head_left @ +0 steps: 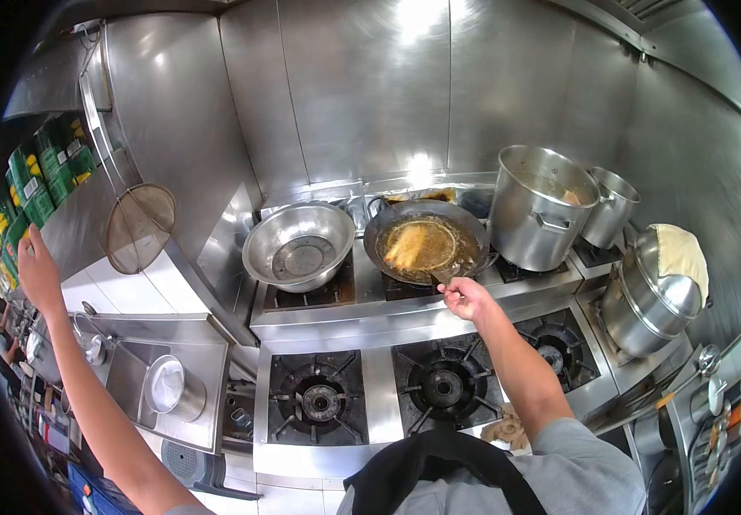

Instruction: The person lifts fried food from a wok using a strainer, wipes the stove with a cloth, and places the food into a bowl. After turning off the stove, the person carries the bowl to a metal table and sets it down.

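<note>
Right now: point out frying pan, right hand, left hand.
frying pan (472,226), head view, right inner wall
right hand (467,298), head view, back of hand
left hand (37,270), head view, back of hand

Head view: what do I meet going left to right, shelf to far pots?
Left hand at the green cans, hanging strainer, steel bowl, frying pan of oil (right hand on a handle at its rim), tall stockpot, smaller pot, cloth-covered pot.

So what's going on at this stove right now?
A person stands at a steel stove. Their right hand holds the handle of a dark pan where something golden fries in oil. Their left hand reaches out toward green tins on a shelf. A metal bowl sits beside the pan.
</note>
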### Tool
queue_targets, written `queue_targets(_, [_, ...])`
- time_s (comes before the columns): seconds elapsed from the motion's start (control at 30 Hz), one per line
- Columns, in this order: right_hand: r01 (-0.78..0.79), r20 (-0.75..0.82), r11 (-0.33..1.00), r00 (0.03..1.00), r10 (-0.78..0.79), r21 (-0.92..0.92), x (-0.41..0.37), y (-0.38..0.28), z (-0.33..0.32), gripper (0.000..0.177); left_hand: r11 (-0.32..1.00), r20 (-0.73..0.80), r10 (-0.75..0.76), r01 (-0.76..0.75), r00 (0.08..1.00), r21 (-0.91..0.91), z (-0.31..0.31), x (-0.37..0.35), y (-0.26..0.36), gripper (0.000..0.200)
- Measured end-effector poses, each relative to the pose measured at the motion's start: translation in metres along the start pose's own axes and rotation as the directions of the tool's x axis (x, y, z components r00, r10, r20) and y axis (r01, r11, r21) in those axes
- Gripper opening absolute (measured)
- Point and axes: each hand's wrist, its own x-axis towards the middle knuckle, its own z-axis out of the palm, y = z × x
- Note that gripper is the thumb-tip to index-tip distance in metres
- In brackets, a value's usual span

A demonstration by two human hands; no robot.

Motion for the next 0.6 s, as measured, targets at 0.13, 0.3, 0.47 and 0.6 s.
queue_targets(0.13, [0.016,-0.002,0.997,1.0,-0.016,-0.08,-0.011,0.0,0.009,0.011,1.0,-0.007,0.004,-0.004,1.0,0.003,0.001,0.006,-0.001,0.046])
queue_targets(0.3, [0.046,-0.081,0.993,0.995,-0.055,-0.11,-0.012,-0.005,0.006,0.009,1.0,-0.011,0.014,-0.014,1.0,-0.001,0.003,0.004,-0.004,0.046])
queue_targets(0.47, [0.038,-0.141,0.986,0.988,-0.062,-0.162,-0.006,-0.006,-0.003,0.007,0.999,-0.019,0.011,-0.011,1.0,0.032,0.003,0.004,-0.005,0.048])
queue_targets(0.6, [0.136,-0.146,0.98,0.977,-0.157,-0.147,-0.021,0.007,0.0,0.02,1.0,-0.033,0.013,-0.012,0.999,0.021,0.002,0.002,-0.002,0.049])
